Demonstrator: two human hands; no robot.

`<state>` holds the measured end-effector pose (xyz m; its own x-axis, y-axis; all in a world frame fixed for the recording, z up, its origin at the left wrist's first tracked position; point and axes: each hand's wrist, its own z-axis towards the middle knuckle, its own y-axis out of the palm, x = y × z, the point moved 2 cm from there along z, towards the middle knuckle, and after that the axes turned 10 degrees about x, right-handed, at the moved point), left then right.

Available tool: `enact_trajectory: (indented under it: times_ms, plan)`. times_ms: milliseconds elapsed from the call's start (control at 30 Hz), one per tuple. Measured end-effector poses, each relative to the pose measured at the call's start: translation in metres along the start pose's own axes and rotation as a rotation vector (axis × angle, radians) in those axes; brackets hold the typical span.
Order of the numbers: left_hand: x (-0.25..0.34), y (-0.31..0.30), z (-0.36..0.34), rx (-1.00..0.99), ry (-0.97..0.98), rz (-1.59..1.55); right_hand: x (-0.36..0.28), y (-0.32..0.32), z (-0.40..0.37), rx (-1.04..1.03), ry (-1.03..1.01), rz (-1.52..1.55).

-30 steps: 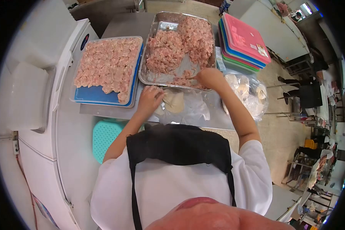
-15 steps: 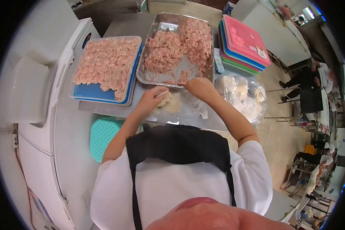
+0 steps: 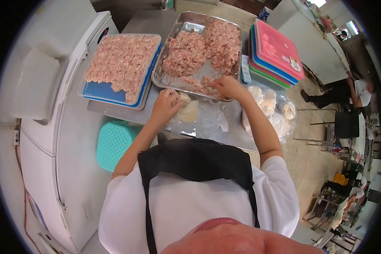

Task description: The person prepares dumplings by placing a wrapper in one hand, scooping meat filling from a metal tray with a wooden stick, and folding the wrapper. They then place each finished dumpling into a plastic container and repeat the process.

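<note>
My left hand is curled at the near edge of the metal tray, its fingers closed round something too small to make out. Beside it, pale round dough wrappers lie on clear plastic. My right hand reaches over the tray's near right part with its fingers pressed together at a smear of minced meat; what they hold is hidden. Two large heaps of minced meat fill the tray's far part. At the left, rows of filled pieces cover most of a blue-lined tray.
Stacked coloured lids or trays stand at the right. Nearer is a clear bag of pale round pieces. A turquoise perforated stool is below the table's left edge. A person is at the far right.
My right hand has moved right, its fingertips now over the meat inside the tray's near edge. My left hand has shifted up and left, its fingers more curled. The whole view has shifted slightly.
</note>
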<state>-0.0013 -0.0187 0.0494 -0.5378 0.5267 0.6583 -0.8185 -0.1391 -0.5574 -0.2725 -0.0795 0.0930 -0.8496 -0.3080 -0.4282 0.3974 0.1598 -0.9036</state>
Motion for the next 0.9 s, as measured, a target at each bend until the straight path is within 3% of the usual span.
enact_trajectory:
  times_ms: [67, 167, 267, 367, 467, 567, 600, 700, 800, 900]
  plan:
    - [0.001, 0.000, 0.000, -0.049, -0.165, -0.028, 0.010, -0.005, 0.000, 0.037, 0.027, -0.205]
    - [0.003, -0.004, 0.007, -0.100, -0.135, -0.099, 0.009, 0.033, -0.014, 0.042, -0.124, -0.375]
    - [0.003, -0.011, 0.008, -0.181, -0.123, -0.096, -0.022, 0.013, -0.031, 0.042, -0.159, -0.489]
    - [-0.020, -0.012, -0.008, -0.326, -0.028, 0.193, -0.007, -0.016, -0.023, 0.015, -0.070, -0.412]
    - [-0.028, -0.016, -0.027, -0.471, 0.102, 0.297, -0.007, -0.004, -0.020, -0.016, -0.056, -0.460]
    - [-0.034, -0.012, -0.039, -0.320, 0.175, 0.190, -0.016, 0.037, -0.031, 0.135, -0.169, -0.446]
    - [-0.042, -0.010, -0.038, -0.376, 0.127, 0.200, -0.020, 0.032, -0.029, 0.119, -0.065, -0.329]
    - [-0.054, -0.010, -0.027, -0.486, 0.024, 0.190, -0.014, 0.013, -0.026, 0.134, -0.020, 0.023]
    - [-0.014, -0.024, 0.000, -0.428, 0.009, 0.063, -0.025, -0.013, -0.015, 0.095, 0.057, -0.178]
    - [0.000, -0.019, 0.017, -0.316, 0.049, -0.120, -0.012, 0.027, -0.004, -0.095, 0.046, -0.426]
